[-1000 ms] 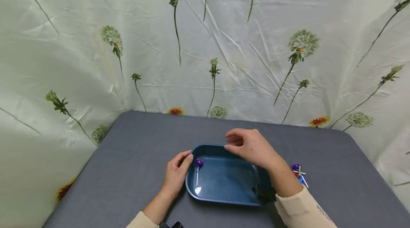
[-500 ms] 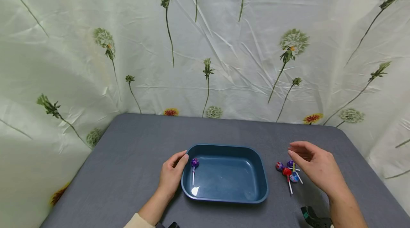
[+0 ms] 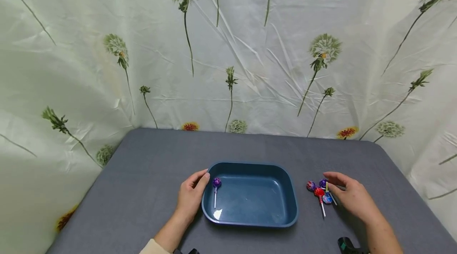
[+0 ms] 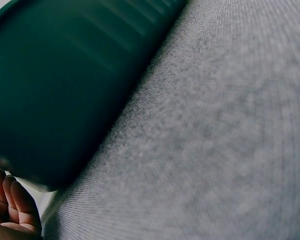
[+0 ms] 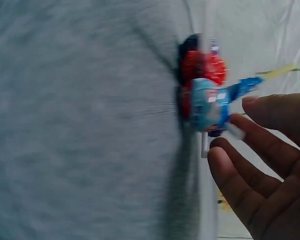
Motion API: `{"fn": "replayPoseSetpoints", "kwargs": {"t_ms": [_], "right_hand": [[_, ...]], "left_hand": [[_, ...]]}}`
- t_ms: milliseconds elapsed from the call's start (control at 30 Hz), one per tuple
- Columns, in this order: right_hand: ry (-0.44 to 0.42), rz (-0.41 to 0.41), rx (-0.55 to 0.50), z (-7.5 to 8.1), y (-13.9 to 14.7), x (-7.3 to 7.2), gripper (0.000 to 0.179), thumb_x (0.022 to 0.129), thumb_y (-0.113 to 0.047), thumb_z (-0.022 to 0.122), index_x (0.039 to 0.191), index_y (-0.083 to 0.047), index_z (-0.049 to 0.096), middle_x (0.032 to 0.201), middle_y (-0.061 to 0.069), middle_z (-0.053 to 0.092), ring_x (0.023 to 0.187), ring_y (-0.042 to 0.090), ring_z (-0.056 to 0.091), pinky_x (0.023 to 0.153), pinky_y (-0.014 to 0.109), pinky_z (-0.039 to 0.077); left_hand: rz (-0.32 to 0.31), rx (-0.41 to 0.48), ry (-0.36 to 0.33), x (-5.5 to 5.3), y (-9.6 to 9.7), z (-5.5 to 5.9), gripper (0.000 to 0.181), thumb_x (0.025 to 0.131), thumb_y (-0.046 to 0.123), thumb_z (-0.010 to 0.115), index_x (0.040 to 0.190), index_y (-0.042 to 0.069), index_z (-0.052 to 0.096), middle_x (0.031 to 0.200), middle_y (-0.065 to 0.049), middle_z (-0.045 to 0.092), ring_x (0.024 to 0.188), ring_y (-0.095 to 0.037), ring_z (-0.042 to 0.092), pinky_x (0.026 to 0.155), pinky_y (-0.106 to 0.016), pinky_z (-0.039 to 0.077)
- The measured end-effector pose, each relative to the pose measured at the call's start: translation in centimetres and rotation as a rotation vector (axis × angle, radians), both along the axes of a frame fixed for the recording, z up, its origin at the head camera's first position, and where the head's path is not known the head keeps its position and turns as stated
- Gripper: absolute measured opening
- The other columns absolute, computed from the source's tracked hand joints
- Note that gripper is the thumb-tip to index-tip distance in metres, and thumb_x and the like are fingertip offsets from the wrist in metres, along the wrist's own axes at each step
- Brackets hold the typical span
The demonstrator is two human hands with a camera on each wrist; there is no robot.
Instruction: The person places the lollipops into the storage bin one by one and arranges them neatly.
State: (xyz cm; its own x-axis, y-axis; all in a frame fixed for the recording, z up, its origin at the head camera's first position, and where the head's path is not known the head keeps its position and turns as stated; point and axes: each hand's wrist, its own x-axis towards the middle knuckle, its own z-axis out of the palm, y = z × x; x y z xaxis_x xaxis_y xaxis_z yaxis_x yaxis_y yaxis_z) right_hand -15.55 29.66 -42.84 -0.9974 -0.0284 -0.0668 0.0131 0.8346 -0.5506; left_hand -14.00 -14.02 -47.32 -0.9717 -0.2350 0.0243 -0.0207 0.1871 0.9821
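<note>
Head view shows us our left hand point(image 3: 191, 195) pinching the left end of the blue tray point(image 3: 250, 202), thumb on the edge and fingers against the outside. One purple lollipop point(image 3: 216, 183) lies inside, near that end. On the grey table point(image 3: 160, 158), right of the tray, our right hand point(image 3: 352, 196) reaches beside a cluster of lollipops point(image 3: 319, 192). Its thumb and fingers stand parted, gripping nothing; whether they touch the blue lollipop point(image 5: 208, 106) we cannot tell.
</note>
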Motion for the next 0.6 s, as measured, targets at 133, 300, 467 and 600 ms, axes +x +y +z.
{"fn": "replayPoseSetpoints", "kwargs": {"t_ms": [133,300,467,600], "right_hand": [[0.003,-0.014,0.017,-0.63,-0.14,-0.20,0.032,0.101,-0.015,0.062,0.129,-0.002,0.065,0.126,0.025,0.069,0.116,0.047,0.064,0.092,0.060,0.051],[0.049,-0.023,0.051,-0.88,-0.08,-0.17,0.028,0.098,-0.013,0.064,0.123,-0.001,0.069,0.118,0.023,0.073,0.109,0.043,0.068,0.090,0.060,0.050],[0.022,-0.024,0.070,-0.82,-0.06,-0.24,0.030,0.098,-0.017,0.065,0.124,-0.002,0.069,0.118,0.022,0.073,0.110,0.043,0.068,0.090,0.061,0.049],[0.005,-0.021,0.072,-0.82,-0.07,-0.22,0.033,0.098,-0.020,0.067,0.125,-0.002,0.068,0.118,0.022,0.073,0.111,0.043,0.067,0.091,0.061,0.049]], "left_hand": [[0.013,-0.006,-0.007,-0.14,0.02,-0.15,0.030,0.100,0.028,0.066,0.122,0.011,0.075,0.124,-0.009,0.074,0.115,-0.018,0.065,0.094,-0.018,0.049],[0.018,-0.023,-0.003,-0.23,-0.04,-0.19,0.031,0.100,0.029,0.065,0.123,0.010,0.074,0.124,-0.010,0.074,0.116,-0.022,0.065,0.095,-0.019,0.050],[0.012,-0.029,-0.016,-0.23,-0.09,-0.21,0.032,0.100,0.030,0.066,0.124,0.011,0.074,0.125,-0.008,0.074,0.119,-0.023,0.065,0.096,-0.019,0.049],[0.007,-0.020,-0.014,-0.18,-0.07,-0.32,0.032,0.100,0.030,0.066,0.124,0.011,0.074,0.125,-0.009,0.074,0.119,-0.023,0.065,0.096,-0.019,0.049]]}}
